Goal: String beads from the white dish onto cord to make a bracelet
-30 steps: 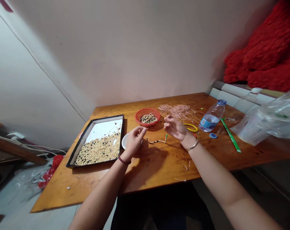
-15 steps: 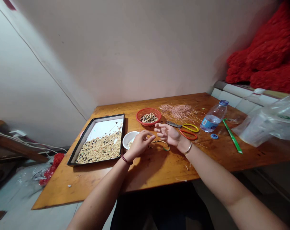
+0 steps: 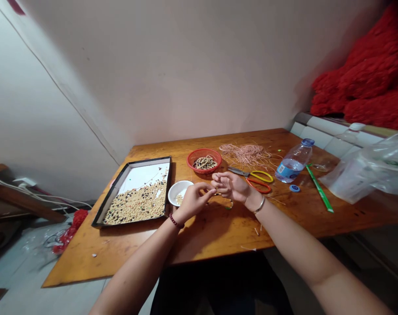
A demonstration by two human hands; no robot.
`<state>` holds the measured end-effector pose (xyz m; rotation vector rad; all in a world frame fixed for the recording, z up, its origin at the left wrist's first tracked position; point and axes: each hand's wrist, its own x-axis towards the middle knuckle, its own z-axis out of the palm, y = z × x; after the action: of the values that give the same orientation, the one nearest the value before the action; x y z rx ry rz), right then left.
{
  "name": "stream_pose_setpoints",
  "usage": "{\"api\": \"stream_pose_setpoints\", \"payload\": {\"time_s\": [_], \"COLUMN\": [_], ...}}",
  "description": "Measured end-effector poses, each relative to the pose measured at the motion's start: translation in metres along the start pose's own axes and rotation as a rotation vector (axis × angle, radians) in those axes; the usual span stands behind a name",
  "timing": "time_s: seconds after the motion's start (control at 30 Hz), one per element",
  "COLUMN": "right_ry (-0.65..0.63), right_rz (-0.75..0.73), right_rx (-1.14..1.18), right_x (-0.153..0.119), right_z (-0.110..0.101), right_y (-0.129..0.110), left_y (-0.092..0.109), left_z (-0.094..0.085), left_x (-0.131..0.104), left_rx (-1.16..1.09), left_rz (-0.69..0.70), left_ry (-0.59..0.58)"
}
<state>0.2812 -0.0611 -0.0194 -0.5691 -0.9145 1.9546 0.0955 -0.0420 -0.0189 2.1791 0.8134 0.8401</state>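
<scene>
A short string of pale and dark beads (image 3: 230, 204) hangs in a curve between my two hands, low over the table. My left hand (image 3: 196, 197), with a dark red bead bracelet at the wrist, is closed in a pinch on one end of it. Fingers curled, my right hand (image 3: 232, 186) meets the left fingertips near the string; a metal bangle is on that wrist. Just left of my left hand stands a white bowl (image 3: 173, 193) with a few pale beads. Behind the hands is a red basket (image 3: 189, 163) of strung beads.
A black-rimmed tray (image 3: 98, 215) of loose beads lies at the left. Behind my right hand are scissors (image 3: 259, 180) and pink cord (image 3: 246, 154). To the right stand a water bottle (image 3: 292, 164), a blue cap (image 3: 294, 188), a green strip (image 3: 320, 190) and plastic bags (image 3: 359, 170).
My left hand has moved slightly right, so its fingertips now meet those of my right hand. Less of the bead string shows between the hands.
</scene>
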Motion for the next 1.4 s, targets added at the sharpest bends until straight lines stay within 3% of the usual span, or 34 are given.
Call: {"api": "stream_pose_setpoints", "payload": {"time_s": [0.13, 0.37, 0.53, 0.67, 0.87, 1.1, 1.17, 1.3, 1.33, 1.4], "right_ry": [0.218, 0.241, 0.443, 0.367, 0.225, 0.197, 0.183, 0.290, 0.334, 0.397], "right_rz": [-0.143, -0.122, -0.369, -0.400, -0.285, -0.257, -0.242, -0.261, -0.272, -0.283], "right_rx": [-0.281, -0.688, -0.767, -0.898, -0.902, -0.892, -0.887, -0.851, -0.822, -0.759], "right_x": [0.003, 0.006, 0.017, 0.023, 0.020, 0.015, 0.014, 0.013, 0.013, 0.013], "right_z": [-0.003, 0.000, -0.007, -0.011, -0.005, 0.000, 0.001, 0.000, -0.001, -0.002], "right_y": [0.003, 0.005, 0.015, 0.023, 0.025, 0.021, 0.019, 0.016, 0.016, 0.015], "left_y": [0.001, -0.005, -0.002, 0.001, 0.003, -0.007, -0.011, -0.012, -0.010, -0.005], "left_z": [-0.004, -0.009, -0.010, -0.010, -0.012, -0.010, -0.010, -0.012, -0.012, -0.011], "left_x": [0.001, 0.005, 0.004, 0.001, 0.002, 0.004, 0.004, 0.004, 0.003, 0.003], "left_rx": [-0.005, -0.031, -0.040, 0.000, 0.060, 0.149, 0.191, 0.326, 0.323, 0.248], "left_rz": [-0.024, -0.126, -0.060, -0.031, -0.064, -0.098, -0.100, -0.054, -0.039, -0.013], "left_ry": [0.114, 0.276, 0.239, 0.151, 0.143, 0.119, 0.187, 0.471, 0.469, 0.335]}}
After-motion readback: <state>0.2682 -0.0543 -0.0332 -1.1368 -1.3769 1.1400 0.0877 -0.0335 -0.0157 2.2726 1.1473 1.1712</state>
